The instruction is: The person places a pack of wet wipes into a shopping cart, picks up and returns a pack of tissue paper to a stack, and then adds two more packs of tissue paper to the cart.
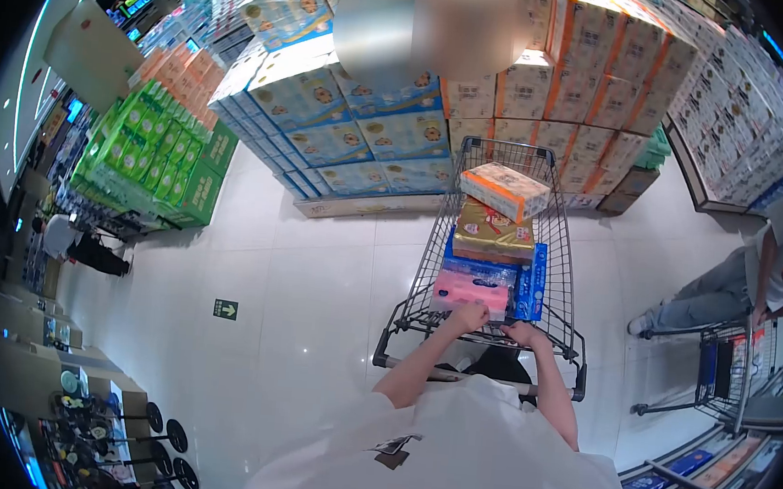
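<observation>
Where the left hand [469,317] curls, a pink pack [467,290] (boxy, plastic-wrapped) lies.

One head-worn fisheye view, facing forward and down, shopping cart [507,152] close below, stacked packs [356,136] farther ahead

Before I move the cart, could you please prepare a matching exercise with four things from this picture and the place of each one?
Things:
1. gold pack
2. green arrow sign
3. pink pack
4. orange-and-white pack

Places:
A. nearest the left hand
B. nearest the far end of the cart
C. flat on the floor
D. between the other two listed packs, along the cart's length

Right pairs: 1-D, 2-C, 3-A, 4-B
</observation>
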Tool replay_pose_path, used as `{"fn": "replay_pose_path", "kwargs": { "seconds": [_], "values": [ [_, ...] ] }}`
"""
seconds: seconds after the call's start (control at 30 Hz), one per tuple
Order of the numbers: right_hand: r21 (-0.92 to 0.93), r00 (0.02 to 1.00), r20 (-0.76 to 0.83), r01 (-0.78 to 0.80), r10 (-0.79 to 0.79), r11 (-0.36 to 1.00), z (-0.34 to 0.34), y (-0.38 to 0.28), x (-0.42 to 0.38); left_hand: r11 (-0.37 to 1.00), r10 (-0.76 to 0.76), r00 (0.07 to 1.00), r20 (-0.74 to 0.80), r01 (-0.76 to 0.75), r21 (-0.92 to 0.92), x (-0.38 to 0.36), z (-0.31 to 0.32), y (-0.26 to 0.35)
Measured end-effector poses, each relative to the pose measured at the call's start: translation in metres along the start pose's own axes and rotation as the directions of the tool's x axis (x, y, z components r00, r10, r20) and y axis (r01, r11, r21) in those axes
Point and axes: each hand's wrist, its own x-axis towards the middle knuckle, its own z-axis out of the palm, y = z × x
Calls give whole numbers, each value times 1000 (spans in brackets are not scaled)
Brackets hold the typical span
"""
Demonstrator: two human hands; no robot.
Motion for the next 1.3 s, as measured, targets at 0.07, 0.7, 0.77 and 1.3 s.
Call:
{"fn": "replay_pose_path", "kwargs": {
  "seconds": [0.07, 0.7, 0.77, 1.3],
  "values": [
    [36, 1000, -20, 14, -14, 999, -2, 4, -5, 1000, 10, 1000, 17, -11, 15, 10, 2, 1],
    [327, 990, -52, -108, 132, 939, -32, 38, 8, 979, 202, 961, 191, -195, -51, 127, 2, 4],
    [337, 987, -61, -122, 151, 934, -39, 37, 4, 954, 301, 930, 210, -292, -74, 138, 0, 8],
    [534, 918, -144, -241, 369, 810, -75, 46, 70, 879, 403, 855, 326, -461, 123, 238, -77, 21]
  ]
}}
